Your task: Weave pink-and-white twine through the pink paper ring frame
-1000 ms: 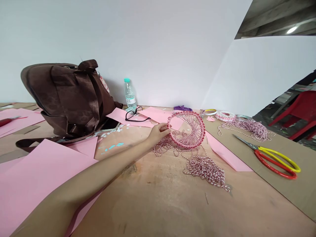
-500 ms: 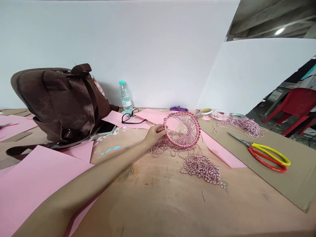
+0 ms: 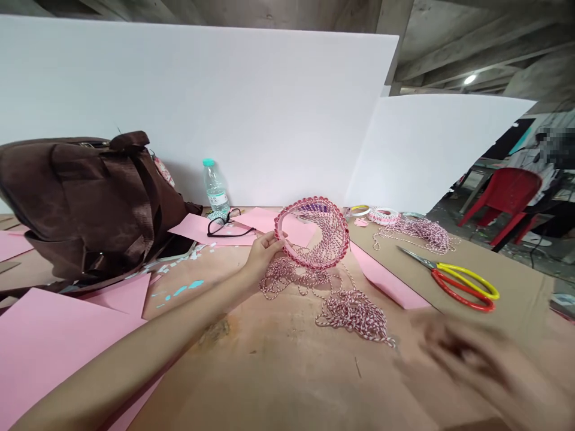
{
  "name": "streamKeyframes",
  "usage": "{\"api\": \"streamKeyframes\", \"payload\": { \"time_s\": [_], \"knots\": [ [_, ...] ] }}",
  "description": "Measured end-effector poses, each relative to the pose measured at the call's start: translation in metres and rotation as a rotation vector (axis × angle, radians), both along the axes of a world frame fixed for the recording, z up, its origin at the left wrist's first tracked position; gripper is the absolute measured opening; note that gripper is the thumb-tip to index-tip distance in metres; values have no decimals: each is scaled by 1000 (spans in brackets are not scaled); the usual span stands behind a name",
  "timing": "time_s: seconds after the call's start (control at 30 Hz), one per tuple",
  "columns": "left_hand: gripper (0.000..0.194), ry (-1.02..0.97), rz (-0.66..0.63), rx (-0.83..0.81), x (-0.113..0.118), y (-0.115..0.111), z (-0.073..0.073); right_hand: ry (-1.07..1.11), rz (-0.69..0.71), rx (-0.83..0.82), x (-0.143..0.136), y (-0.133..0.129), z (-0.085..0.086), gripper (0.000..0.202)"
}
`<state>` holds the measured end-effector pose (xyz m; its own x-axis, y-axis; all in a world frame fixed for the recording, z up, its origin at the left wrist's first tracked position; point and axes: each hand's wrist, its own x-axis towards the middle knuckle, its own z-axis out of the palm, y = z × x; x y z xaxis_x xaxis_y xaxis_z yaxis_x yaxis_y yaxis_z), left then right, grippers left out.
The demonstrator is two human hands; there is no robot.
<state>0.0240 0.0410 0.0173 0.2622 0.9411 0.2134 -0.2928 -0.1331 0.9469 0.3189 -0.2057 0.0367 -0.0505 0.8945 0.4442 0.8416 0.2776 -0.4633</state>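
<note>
My left hand (image 3: 266, 252) is closed on the left rim of a round hoop (image 3: 344, 230) wrapped in pink-and-white cord, with strands strung across its inside. The hoop is held up on edge above the table. Below it lies a loose heap of red-and-white twisted cord (image 3: 357, 314), with more of the cord bunched just behind, near my left wrist. My right hand (image 3: 467, 353) is at the lower right over the table, smeared by motion, so its fingers cannot be made out. Nearest to it are scissors (image 3: 449, 281) with one yellow and one red handle, lying on brown cardboard (image 3: 516, 305).
A brown backpack (image 3: 90, 209) stands at the left. Behind are a water bottle (image 3: 216, 185) and black glasses (image 3: 229, 226) on pink paper. Rolls of tape (image 3: 384, 215) and another cord pile (image 3: 424, 232) lie at the back right. White boards (image 3: 269, 108) wall the table's rear.
My right hand has come into view at the lower right. The view has shifted a little to the right and up. My left hand still holds the hoop, its opening turned slightly.
</note>
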Motion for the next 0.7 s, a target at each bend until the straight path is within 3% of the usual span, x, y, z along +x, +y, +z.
{"api": "streamKeyframes", "payload": {
  "time_s": [0.1, 0.2, 0.33, 0.43, 0.53, 0.6, 0.7],
  "knots": [
    [30, -19, 11, -4, -2, 1, 1, -106, 104, 128, -16, 83, 23, 34],
    [29, -22, 31, -1, -5, 4, -1, -232, 221, 324, -34, 154, 29, 35],
    [28, -40, 56, -42, -8, 8, -6, -230, 305, 573, -48, 200, 21, 26],
    [25, -38, 91, -49, -9, 10, -9, -235, 300, 716, -58, 208, 22, 22],
    [23, -21, 154, -40, -8, 11, -9, -188, 309, 816, -81, 197, 26, 10],
    [23, -20, 183, -28, -7, 12, -8, -175, 426, 863, -104, 178, 23, 11],
    [27, -48, 202, -37, -7, 14, -7, -359, 731, 886, -140, 134, 7, 14]
  ]
}}
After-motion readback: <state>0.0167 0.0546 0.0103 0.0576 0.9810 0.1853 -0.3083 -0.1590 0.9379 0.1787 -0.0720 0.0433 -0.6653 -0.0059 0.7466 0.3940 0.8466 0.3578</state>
